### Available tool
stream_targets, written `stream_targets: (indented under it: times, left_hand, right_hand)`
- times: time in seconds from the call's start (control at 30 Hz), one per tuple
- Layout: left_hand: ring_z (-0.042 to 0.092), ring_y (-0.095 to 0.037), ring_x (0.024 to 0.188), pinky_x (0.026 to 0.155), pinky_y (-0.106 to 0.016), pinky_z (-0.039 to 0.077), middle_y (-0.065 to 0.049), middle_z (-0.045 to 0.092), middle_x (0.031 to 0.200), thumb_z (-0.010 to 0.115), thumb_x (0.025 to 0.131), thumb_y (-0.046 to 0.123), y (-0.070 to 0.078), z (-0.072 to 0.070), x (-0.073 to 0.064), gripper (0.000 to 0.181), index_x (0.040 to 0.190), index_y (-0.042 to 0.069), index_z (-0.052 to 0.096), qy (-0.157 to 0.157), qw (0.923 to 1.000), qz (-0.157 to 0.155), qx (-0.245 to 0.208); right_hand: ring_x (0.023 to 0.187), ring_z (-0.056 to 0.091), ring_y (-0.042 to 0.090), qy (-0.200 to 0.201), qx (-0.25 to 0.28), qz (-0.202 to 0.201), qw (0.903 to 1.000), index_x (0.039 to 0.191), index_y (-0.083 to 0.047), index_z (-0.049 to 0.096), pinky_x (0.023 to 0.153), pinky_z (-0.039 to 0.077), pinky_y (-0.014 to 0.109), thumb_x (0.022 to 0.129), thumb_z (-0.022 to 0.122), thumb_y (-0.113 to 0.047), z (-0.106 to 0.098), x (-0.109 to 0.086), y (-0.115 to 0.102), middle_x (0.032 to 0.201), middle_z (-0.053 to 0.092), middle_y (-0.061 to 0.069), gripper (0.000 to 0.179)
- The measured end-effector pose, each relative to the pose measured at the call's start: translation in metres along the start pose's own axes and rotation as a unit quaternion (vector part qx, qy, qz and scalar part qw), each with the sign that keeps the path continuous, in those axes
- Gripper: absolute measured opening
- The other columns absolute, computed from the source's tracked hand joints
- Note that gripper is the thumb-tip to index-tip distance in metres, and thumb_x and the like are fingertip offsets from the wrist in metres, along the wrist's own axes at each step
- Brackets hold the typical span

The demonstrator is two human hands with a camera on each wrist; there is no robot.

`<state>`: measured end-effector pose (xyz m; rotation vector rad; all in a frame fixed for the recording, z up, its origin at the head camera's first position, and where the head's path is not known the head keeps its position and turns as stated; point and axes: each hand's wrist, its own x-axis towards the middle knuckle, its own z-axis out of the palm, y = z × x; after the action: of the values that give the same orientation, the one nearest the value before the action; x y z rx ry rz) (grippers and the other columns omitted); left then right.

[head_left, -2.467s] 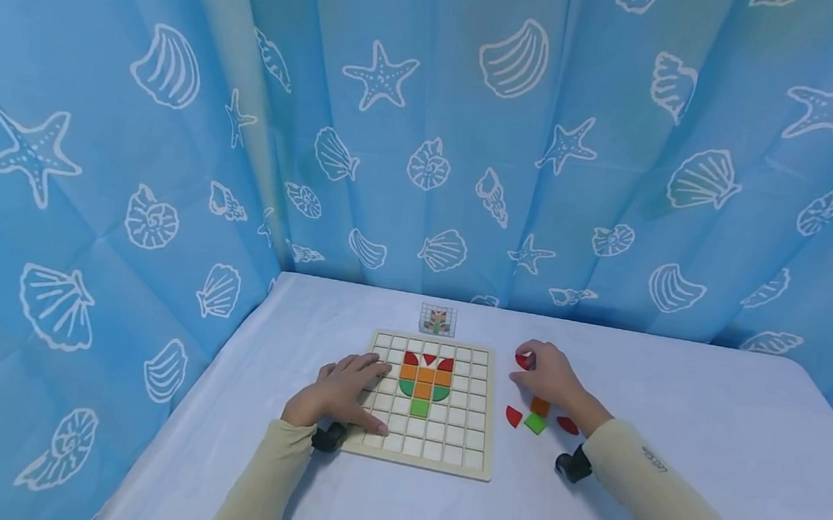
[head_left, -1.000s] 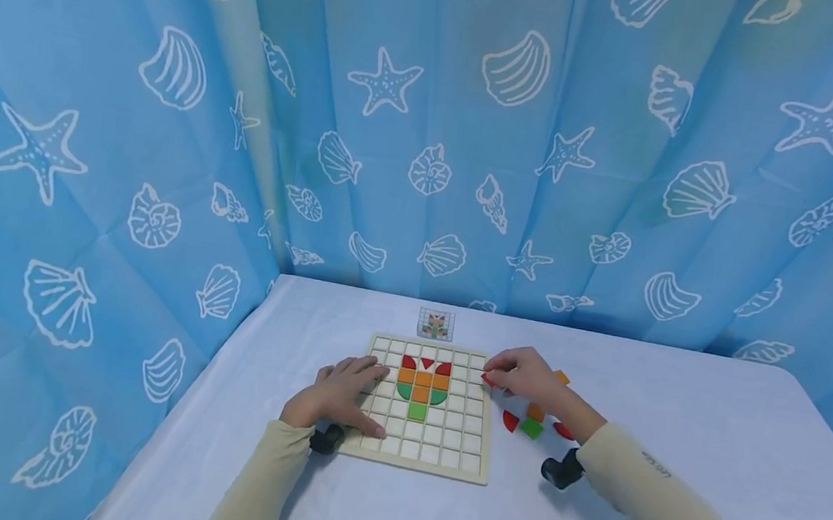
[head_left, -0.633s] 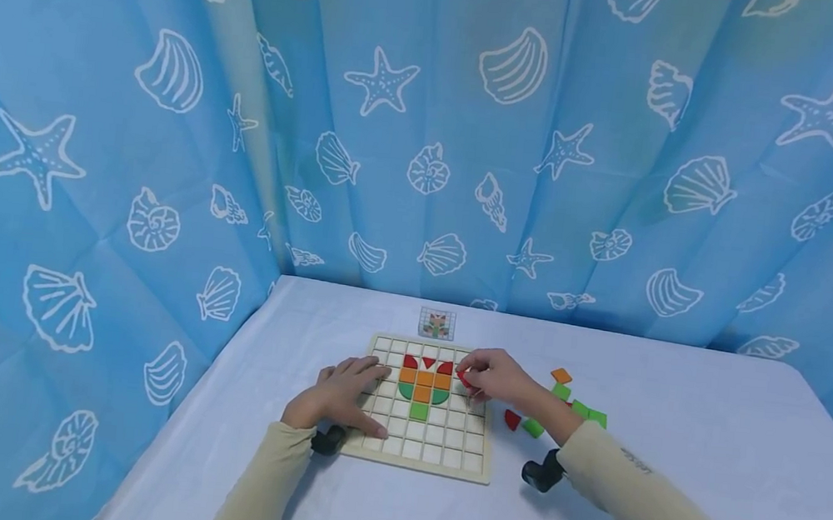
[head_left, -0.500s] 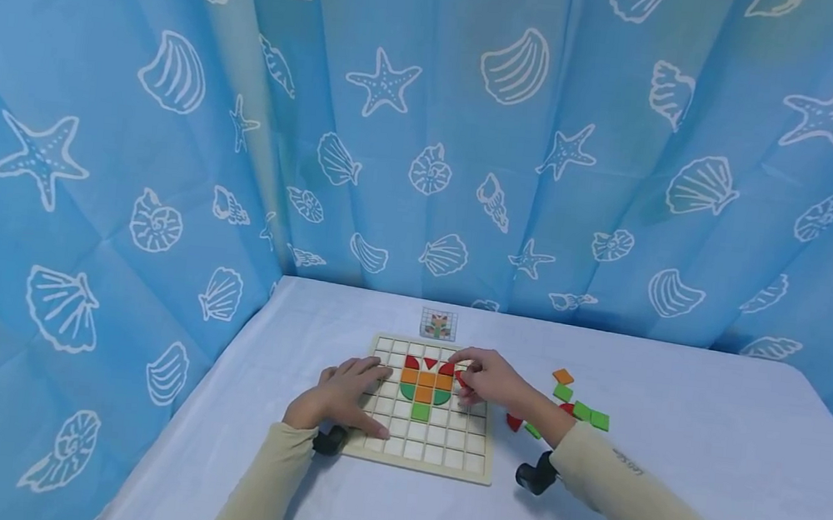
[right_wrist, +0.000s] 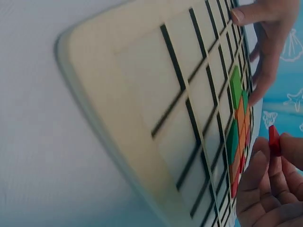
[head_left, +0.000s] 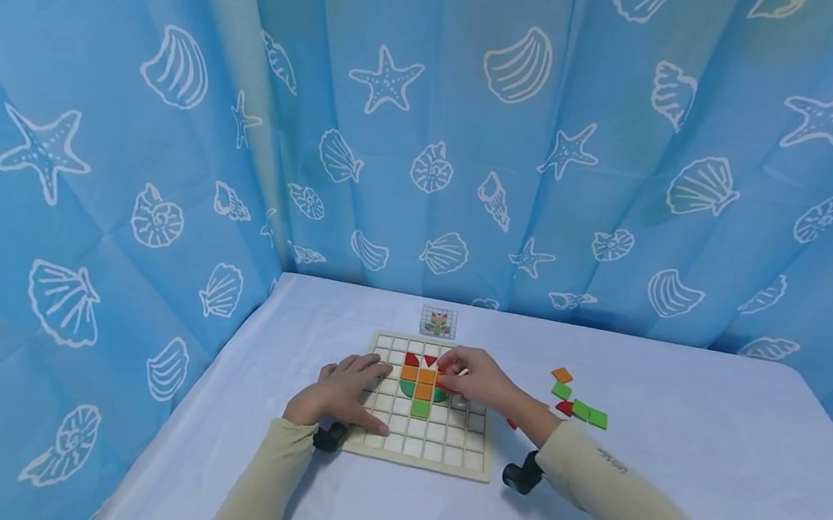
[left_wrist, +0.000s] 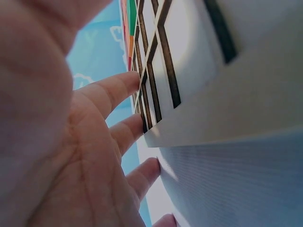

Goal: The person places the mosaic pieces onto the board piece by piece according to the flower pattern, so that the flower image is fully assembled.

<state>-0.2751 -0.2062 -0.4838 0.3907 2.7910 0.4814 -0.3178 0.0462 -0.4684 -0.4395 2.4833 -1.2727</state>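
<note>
My right hand [head_left: 479, 377] pinches a small red tile [right_wrist: 274, 141] between thumb and fingers, over the upper part of a wooden grid board [head_left: 415, 462]. In the right wrist view the red tile is held up off the board. My left hand [head_left: 339, 392] rests with spread fingers on the board's left edge. In the board's cells sits a tulip-like pattern: orange squares [head_left: 424, 391], a green square [head_left: 420, 409] below, dark green curved tiles [head_left: 406, 389], a red triangle [head_left: 429, 361] and red curved tiles [head_left: 412, 360] on top. My right fingers hide its right side.
A small pattern card [head_left: 438, 321] lies behind the board. To the right lie loose tiles: an orange square [head_left: 562, 374], green squares [head_left: 598, 419] and a red curved tile [head_left: 564, 407]. Others are partly hidden by the right wrist. A blue shell-print curtain [head_left: 429, 127] hangs behind the table.
My right hand has carried the red tile left from the loose tiles, across the board's right edge, to the pattern. My left hand has stayed on the board's left side.
</note>
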Motion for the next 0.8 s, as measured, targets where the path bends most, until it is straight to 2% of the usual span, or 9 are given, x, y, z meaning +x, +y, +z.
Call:
stream_targets:
  times: [0.13,0.27,0.37,0.6,0.8]
  left_hand:
    - [0.023,-0.031,0.148,0.114,-0.063,0.022,-0.005,0.028,0.161,0.082,0.068,0.063,0.000,0.000,0.000,0.102,0.152,0.026,0.037,0.000,1.0000,0.002,-0.001]
    - [0.023,-0.031,0.148,0.113,-0.063,0.022,-0.005,0.028,0.161,0.082,0.067,0.064,-0.001,0.000,0.000,0.103,0.152,0.027,0.037,-0.002,1.0000,0.000,0.003]
    - [0.023,-0.031,0.148,0.113,-0.064,0.022,-0.005,0.028,0.162,0.081,0.068,0.065,-0.002,-0.001,0.001,0.102,0.152,0.026,0.037,-0.003,1.0000,0.001,0.005]
    - [0.020,-0.031,0.149,0.113,-0.065,0.020,-0.006,0.025,0.163,0.080,0.069,0.064,-0.004,0.001,0.003,0.102,0.153,0.026,0.036,-0.010,0.9999,-0.002,0.007]
    - [0.022,-0.030,0.148,0.113,-0.064,0.022,-0.005,0.027,0.162,0.080,0.068,0.066,-0.004,0.000,0.003,0.102,0.152,0.027,0.037,-0.001,0.9999,0.003,0.011]
  right_hand:
    - [0.071,0.064,0.015,-0.005,-0.025,-0.026,0.9993,0.105,-0.005,0.070,0.062,0.053,0.026,0.090,0.073,-0.013,0.011,0.002,-0.003,0.084,0.066,0.002,0.017]
    - [0.075,0.059,0.012,-0.009,-0.058,-0.055,0.9967,0.098,-0.009,0.072,0.064,0.052,0.025,0.088,0.075,-0.014,0.019,0.003,-0.008,0.086,0.068,-0.001,0.012]
    - [0.073,0.059,0.013,-0.017,-0.047,-0.069,0.9964,0.101,-0.007,0.071,0.062,0.053,0.026,0.090,0.073,-0.013,0.024,0.003,-0.012,0.087,0.067,0.001,0.013]
    - [0.064,0.059,0.013,-0.034,-0.029,-0.065,0.9969,0.107,-0.006,0.070,0.057,0.052,0.027,0.091,0.070,-0.011,0.032,0.003,-0.014,0.079,0.063,0.001,0.016]
    - [0.068,0.057,0.013,-0.028,-0.036,-0.074,0.9962,0.104,-0.007,0.071,0.062,0.050,0.026,0.090,0.070,-0.009,0.036,0.004,-0.015,0.082,0.064,0.001,0.013]
